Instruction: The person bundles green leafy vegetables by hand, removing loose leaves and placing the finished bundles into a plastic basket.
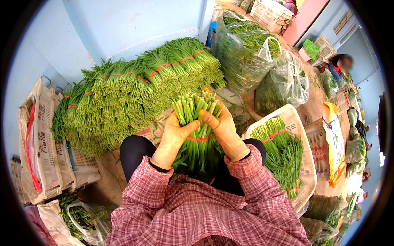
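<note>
In front of my body, between my knees, a bundle of leafy green vegetable stalks (pixel 200 141) stands with its pale cut ends up and its leaves down. A red tie (pixel 198 138) circles it below my hands. My left hand (pixel 174 132), in an orange-tan glove, wraps the bundle's left side with the thumb across the stalks. On the other side my right hand (pixel 223 130), gloved alike, grips the stalks with its thumb laid over the front; its fingers are partly hidden behind. Both hands are closed on the same bundle.
Many tied green bundles (pixel 135 98) are piled against the blue wall. To my right, a white crate (pixel 308 164) holds more bundles. Full plastic bags (pixel 246 53) stand beyond, and stacked crates (pixel 49 143) stand at left. Another person (pixel 341 63) sits far right.
</note>
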`<state>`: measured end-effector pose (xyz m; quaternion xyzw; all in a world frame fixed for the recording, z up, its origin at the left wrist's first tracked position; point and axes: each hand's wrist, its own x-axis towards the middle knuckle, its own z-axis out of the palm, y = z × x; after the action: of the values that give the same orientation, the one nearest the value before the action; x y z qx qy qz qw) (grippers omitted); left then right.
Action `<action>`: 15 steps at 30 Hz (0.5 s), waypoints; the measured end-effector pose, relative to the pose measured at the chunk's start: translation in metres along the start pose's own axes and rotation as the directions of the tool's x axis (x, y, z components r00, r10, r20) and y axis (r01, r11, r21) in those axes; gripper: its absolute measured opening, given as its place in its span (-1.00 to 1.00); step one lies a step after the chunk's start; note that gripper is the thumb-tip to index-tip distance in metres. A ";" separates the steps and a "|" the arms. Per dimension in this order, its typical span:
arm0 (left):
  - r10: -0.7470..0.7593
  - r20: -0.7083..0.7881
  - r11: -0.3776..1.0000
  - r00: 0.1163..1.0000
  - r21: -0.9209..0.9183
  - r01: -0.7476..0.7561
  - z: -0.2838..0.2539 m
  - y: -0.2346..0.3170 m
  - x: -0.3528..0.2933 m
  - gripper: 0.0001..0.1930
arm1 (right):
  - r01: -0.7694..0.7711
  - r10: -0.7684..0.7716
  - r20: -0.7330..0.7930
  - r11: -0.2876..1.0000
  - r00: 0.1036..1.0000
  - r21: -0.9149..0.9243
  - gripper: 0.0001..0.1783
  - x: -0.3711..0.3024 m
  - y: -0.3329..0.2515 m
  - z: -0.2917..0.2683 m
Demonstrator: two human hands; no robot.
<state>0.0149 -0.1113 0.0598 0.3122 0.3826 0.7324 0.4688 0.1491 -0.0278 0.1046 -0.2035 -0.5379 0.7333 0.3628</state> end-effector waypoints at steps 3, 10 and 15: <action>-0.003 -0.053 0.998 0.999 -0.070 -0.001 0.007 0.009 0.002 -0.50 | 0.034 -0.028 -0.049 0.989 0.998 0.144 -0.07 0.008 0.008 -0.005; 0.138 -0.053 0.735 0.989 0.675 -0.066 0.021 -0.010 -0.002 -0.20 | -0.009 -0.021 -0.309 0.995 0.951 -0.095 -0.22 0.010 0.030 -0.003; 0.256 0.289 0.883 0.922 0.317 -0.345 0.002 0.018 0.005 -0.08 | 0.004 0.044 -0.117 0.923 0.992 0.385 -0.25 0.016 0.006 -0.029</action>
<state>0.0065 -0.1106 0.0762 0.5347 0.3984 0.6705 0.3255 0.1563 0.0019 0.0911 -0.1789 -0.3579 0.8142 0.4207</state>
